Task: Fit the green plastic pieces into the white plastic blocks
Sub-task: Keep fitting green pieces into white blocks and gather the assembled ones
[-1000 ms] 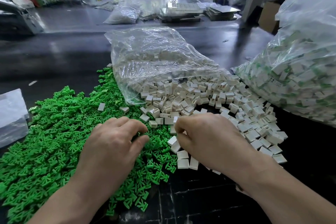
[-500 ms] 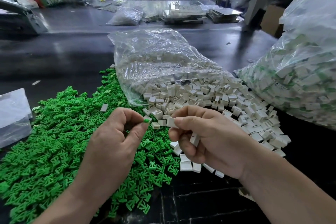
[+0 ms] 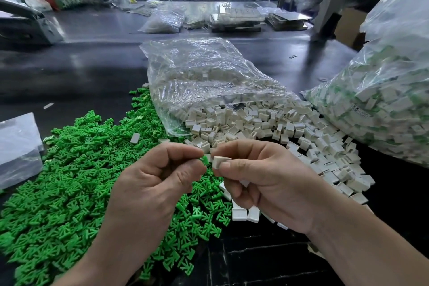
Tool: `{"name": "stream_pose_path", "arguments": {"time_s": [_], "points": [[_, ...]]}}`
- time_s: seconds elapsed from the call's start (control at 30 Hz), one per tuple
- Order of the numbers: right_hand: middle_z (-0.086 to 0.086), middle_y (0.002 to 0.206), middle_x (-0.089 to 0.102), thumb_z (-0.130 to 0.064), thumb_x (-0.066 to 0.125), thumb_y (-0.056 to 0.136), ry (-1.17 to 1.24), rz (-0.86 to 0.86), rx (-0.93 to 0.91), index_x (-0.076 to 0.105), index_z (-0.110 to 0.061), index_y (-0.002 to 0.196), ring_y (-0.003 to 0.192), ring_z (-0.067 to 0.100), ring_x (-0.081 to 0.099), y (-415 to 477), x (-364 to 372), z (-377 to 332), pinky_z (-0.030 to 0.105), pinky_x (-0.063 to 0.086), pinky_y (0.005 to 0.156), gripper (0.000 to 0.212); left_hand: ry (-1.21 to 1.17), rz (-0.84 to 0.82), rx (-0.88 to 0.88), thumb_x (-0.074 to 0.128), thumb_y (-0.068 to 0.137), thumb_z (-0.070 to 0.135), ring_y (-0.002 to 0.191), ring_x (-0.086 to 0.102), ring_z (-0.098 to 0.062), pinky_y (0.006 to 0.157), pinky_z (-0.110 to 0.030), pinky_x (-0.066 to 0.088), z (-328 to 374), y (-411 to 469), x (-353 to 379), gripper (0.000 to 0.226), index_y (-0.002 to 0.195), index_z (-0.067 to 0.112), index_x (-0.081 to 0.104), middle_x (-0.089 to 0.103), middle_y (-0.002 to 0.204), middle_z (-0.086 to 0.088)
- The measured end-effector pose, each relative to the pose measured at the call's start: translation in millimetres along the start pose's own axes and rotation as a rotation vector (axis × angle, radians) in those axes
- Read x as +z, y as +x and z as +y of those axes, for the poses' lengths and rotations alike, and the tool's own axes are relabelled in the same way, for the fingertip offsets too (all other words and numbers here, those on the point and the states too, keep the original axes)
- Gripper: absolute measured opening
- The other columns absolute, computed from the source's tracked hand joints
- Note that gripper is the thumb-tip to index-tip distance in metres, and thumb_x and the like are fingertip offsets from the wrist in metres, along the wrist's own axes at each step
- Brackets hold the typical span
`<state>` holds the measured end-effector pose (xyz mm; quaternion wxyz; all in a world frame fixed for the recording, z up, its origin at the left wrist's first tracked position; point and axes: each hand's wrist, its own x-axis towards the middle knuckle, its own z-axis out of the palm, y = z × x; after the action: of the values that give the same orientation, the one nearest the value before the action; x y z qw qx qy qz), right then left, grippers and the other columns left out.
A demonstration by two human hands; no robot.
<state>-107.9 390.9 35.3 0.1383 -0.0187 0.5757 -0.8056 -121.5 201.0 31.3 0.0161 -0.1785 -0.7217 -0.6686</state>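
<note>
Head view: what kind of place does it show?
Probably a small-parts assembly workshop: a dark workbench, heaps of loose green pieces and white blocks spilling from a clear bag, and a large bag of white-and-green parts.

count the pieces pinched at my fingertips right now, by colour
green piece, pinched by the left hand: 1
white block, pinched by the right hand: 1
total: 2
</note>
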Motion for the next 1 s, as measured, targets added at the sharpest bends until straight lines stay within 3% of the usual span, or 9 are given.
{"name": "stream_pose_path", "arguments": {"time_s": [0.17, 0.37, 0.47, 0.6, 0.7, 0.77, 0.87, 1.0], "points": [[0.015, 0.086, 0.067, -0.01, 0.068, 0.093, -0.085, 0.011, -0.035, 0.072, -0.013, 0.094, 0.054, 0.014, 0.055, -2, 0, 1, 0.022, 0.043, 0.042, 0.005, 0.0, -0.011, 0.017, 0.07, 0.073, 0.033, 0.073, 0.069, -0.012, 0.06, -0.016, 0.054, 1, -2, 1, 0.02, 0.092, 0.033, 0.075, 0.074, 0.085, -0.001], [0.024, 0.064, 0.059, -0.012, 0.081, 0.074, -0.07, 0.078, -0.033, 0.066, -0.017, 0.072, 0.046, 0.015, 0.053, -3, 1, -1, 0.022, 0.039, 0.038, 0.016, -0.056, 0.022, -0.029, 0.074, 0.069, 0.037, 0.071, 0.07, -0.016, 0.06, -0.016, 0.054, -1, 0, 0, 0.022, 0.089, 0.03, 0.074, 0.074, 0.081, -0.005], [0.009, 0.057, 0.055, -0.012, 0.082, 0.077, -0.152, 0.098, -0.058, 0.065, -0.017, 0.078, 0.041, 0.013, 0.047, -4, -1, -1, 0.02, 0.035, 0.036, 0.018, -0.039, 0.015, -0.025, 0.075, 0.071, 0.036, 0.074, 0.07, -0.017, 0.061, -0.018, 0.054, -2, 0, -1, 0.02, 0.09, 0.03, 0.075, 0.074, 0.083, -0.004], [-0.008, 0.059, 0.056, -0.013, 0.075, 0.09, -0.302, 0.043, -0.089, 0.075, -0.023, 0.092, 0.043, 0.005, 0.043, -4, 0, 3, 0.018, 0.034, 0.037, 0.01, -0.03, 0.01, 0.0, 0.077, 0.072, 0.038, 0.072, 0.069, -0.015, 0.06, -0.018, 0.054, -1, 0, 1, 0.021, 0.091, 0.029, 0.075, 0.074, 0.083, -0.004], [-0.02, 0.055, 0.054, -0.021, 0.069, 0.096, -0.545, 0.013, -0.141, 0.076, -0.029, 0.107, 0.045, 0.0, 0.047, -7, 3, 4, 0.01, 0.035, 0.043, 0.015, -0.002, 0.019, 0.01, 0.081, 0.072, 0.034, 0.071, 0.068, -0.014, 0.062, -0.018, 0.055, -2, -1, 2, 0.02, 0.091, 0.03, 0.074, 0.073, 0.084, -0.004], [-0.017, 0.064, 0.06, -0.027, 0.064, 0.099, -0.717, 0.006, -0.174, 0.073, -0.03, 0.111, 0.053, 0.002, 0.05, -9, 3, 3, 0.019, 0.041, 0.046, 0.015, 0.05, 0.027, 0.011, 0.073, 0.073, 0.035, 0.072, 0.068, -0.011, 0.063, -0.017, 0.054, -3, -2, 2, 0.017, 0.09, 0.033, 0.074, 0.074, 0.084, 0.0], [0.0, 0.081, 0.063, -0.028, 0.061, 0.101, -0.911, 0.009, -0.205, 0.069, -0.02, 0.102, 0.071, 0.021, 0.058, -11, 6, 2, 0.043, 0.048, 0.064, 0.012, 0.124, 0.04, 0.018, 0.071, 0.072, 0.04, 0.073, 0.069, -0.006, 0.063, -0.012, 0.052, -2, -3, 2, 0.017, 0.088, 0.036, 0.073, 0.074, 0.082, 0.007], [0.001, 0.073, 0.061, -0.031, 0.061, 0.1, -0.964, -0.004, -0.191, 0.063, -0.02, 0.085, 0.062, 0.024, 0.057, -13, 9, 2, 0.045, 0.048, 0.054, 0.019, 0.258, 0.036, 0.084, 0.069, 0.074, 0.039, 0.074, 0.068, -0.003, 0.059, -0.006, 0.048, 2, -4, 3, 0.015, 0.089, 0.039, 0.07, 0.072, 0.08, 0.015]]}}
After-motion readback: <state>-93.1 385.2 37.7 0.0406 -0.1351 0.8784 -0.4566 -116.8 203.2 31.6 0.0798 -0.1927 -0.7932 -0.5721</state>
